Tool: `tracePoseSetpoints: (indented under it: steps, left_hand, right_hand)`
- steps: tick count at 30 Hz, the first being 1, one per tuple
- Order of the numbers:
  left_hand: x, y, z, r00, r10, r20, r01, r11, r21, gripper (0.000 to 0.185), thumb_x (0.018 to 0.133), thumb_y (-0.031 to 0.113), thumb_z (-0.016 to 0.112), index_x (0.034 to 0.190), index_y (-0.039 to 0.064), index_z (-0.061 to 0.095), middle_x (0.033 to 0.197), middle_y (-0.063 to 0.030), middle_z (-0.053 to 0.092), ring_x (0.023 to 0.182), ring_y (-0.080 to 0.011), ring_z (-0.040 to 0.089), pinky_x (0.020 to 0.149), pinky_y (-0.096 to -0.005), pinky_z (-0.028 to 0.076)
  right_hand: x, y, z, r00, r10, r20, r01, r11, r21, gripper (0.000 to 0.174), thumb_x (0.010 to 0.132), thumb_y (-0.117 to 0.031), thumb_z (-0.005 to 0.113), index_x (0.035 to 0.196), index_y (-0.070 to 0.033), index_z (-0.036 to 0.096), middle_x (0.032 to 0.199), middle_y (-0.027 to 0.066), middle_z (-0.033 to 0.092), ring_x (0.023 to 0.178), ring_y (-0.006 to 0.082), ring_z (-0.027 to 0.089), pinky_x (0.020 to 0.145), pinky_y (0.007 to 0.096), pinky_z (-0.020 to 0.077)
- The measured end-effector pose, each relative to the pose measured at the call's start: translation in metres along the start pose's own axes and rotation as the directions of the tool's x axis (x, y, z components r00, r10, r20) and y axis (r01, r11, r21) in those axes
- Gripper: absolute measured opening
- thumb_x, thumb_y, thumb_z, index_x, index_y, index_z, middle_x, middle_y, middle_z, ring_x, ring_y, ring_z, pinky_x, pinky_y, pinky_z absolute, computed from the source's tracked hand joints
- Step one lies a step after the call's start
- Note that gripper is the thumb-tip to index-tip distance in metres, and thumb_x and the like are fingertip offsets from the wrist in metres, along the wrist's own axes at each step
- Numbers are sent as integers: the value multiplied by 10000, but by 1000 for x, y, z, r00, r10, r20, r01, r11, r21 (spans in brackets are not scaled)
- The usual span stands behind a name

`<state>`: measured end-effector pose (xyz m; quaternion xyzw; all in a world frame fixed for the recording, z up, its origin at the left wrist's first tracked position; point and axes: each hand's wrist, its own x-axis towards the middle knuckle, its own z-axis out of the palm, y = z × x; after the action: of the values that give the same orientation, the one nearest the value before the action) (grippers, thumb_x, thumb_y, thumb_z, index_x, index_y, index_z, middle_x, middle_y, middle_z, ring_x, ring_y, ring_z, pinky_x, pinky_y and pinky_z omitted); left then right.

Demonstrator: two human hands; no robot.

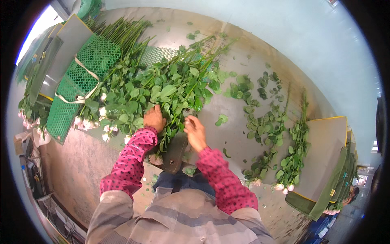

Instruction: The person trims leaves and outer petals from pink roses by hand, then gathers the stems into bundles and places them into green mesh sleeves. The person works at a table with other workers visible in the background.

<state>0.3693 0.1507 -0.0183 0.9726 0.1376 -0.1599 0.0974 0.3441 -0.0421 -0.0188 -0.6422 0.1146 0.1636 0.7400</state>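
Observation:
A heap of leafy rose stems with pale pink blooms towards the lower left lies across a grey table before me. My left hand reaches into the near side of the heap, its fingertips among leaves; whether it grips a stem I cannot tell. To its right, my right hand is raised at the edge of the leaves, thumb and fingers slightly bent and apart, with nothing visible in it. Between the hands a leafy stem runs down over a dark flat strip with holes, and a pink bloom shows beside the strip.
Green plastic mesh with a cream strap lies at left, near grey boards. Loose leaves are strewn over the table. More rose stems lie at right, beside a yellow-edged grey board with a green fabric cover.

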Motion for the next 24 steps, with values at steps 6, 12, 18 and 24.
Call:
tracePoseSetpoints:
  steps: [6, 12, 18, 24]
  left_hand:
    - [23, -18, -19, 964, 228, 137, -161, 910, -382, 658, 780, 196, 704, 1317, -44, 410, 1074, -270, 655, 1008, -343, 649, 904, -409, 503]
    - [-4, -10, -63, 862, 479, 165, 18, 296, -955, 562, 858, 22, 616, 1391, -15, 443, 1138, -67, 645, 991, -137, 585, 887, -291, 477]
    - [-38, 78, -61, 839, 483, 252, 249, 71, -966, 426, 882, 112, 685, 1283, 27, 571, 1139, -34, 655, 992, -137, 608, 902, -282, 470]
    - [-61, 184, -17, 876, 460, 144, 135, 54, -989, 448, 856, 25, 709, 1266, -16, 535, 1134, -86, 664, 1007, -181, 631, 900, -317, 507]
  right_hand:
    - [57, 14, 51, 925, 352, -139, -367, 926, -95, 369, 944, -197, 589, 1236, 29, 574, 1177, 141, 629, 1081, 232, 561, 968, 363, 405]
    - [34, -20, 39, 975, -60, -213, 111, 966, 234, 321, 942, -100, 563, 1242, 14, 563, 1162, 98, 637, 1008, 214, 581, 921, 340, 431]
    - [3, -77, -30, 894, -312, -323, 302, 950, -82, 272, 965, -87, 532, 1203, 38, 569, 1089, 124, 660, 967, 225, 606, 879, 333, 459]
    - [-9, -94, -118, 890, -110, -443, 58, 990, -130, 281, 940, -173, 598, 1109, 46, 647, 1028, 157, 697, 930, 258, 649, 833, 364, 487]
